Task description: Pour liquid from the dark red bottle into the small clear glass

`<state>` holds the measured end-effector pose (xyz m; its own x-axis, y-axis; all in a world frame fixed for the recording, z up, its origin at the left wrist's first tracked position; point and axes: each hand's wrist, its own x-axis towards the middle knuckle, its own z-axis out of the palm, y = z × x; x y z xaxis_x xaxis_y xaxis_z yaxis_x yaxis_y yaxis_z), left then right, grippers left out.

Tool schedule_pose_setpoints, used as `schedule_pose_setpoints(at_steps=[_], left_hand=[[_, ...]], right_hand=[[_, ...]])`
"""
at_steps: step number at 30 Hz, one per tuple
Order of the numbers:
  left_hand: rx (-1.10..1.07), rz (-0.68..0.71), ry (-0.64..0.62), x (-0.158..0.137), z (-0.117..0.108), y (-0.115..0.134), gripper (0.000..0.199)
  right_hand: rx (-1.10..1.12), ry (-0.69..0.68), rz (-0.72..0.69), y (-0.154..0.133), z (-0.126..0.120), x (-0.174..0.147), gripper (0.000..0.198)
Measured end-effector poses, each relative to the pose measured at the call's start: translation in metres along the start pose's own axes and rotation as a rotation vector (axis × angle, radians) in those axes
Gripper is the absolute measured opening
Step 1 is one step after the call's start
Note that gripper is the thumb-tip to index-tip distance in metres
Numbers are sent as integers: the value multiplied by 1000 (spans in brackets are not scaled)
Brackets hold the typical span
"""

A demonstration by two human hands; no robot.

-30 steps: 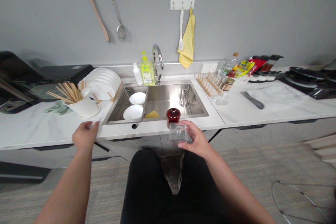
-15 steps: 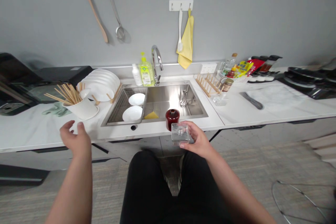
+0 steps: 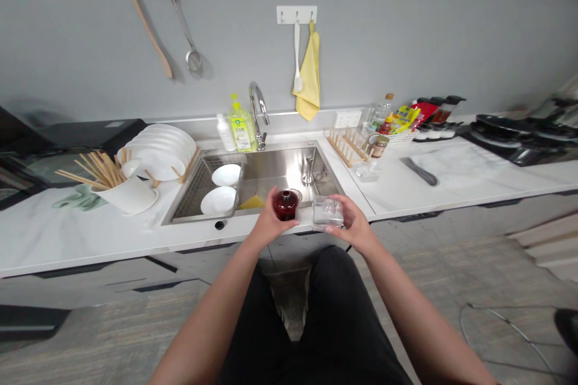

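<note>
My left hand (image 3: 270,220) is closed around a dark red, round-shouldered glass bottle (image 3: 286,207) at the front edge of the sink. Its narrow round mouth faces up. My right hand (image 3: 353,224) grips a clear square container (image 3: 327,213) by its right side, thumb below and fingers above. Bottle and container are close side by side, with a small gap between them. Behind them lies the steel sink (image 3: 336,185), with two white bowls (image 3: 218,200) on the rack at its left and a yellow cloth (image 3: 251,202).
A white pitcher of chopsticks (image 3: 129,195) and a rack of white plates (image 3: 158,153) stand left. Soap bottles (image 3: 242,129) and a faucet (image 3: 258,111) rise behind the sink. Right are a wooden rack (image 3: 343,147), a jar (image 3: 378,146) and a dark grey strip-like item (image 3: 419,171).
My left hand has moved right from beside the pitcher and taken hold of the red bottle. My right hand has shifted slightly right and up with the clear container. The view has turned a little.
</note>
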<state>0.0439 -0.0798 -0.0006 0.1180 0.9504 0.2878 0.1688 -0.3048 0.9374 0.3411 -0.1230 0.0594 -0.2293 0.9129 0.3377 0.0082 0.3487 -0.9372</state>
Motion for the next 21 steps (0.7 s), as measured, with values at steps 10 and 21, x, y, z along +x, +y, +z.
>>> schedule_pose_setpoints(at_steps=[10,21], left_hand=[[143,-30,147,-5,5,5,104],[223,49,350,46,-33,5,102]], right_hand=[[16,22,-9,21,-9,12,86],[73,10,-37,38,-10,62,86]])
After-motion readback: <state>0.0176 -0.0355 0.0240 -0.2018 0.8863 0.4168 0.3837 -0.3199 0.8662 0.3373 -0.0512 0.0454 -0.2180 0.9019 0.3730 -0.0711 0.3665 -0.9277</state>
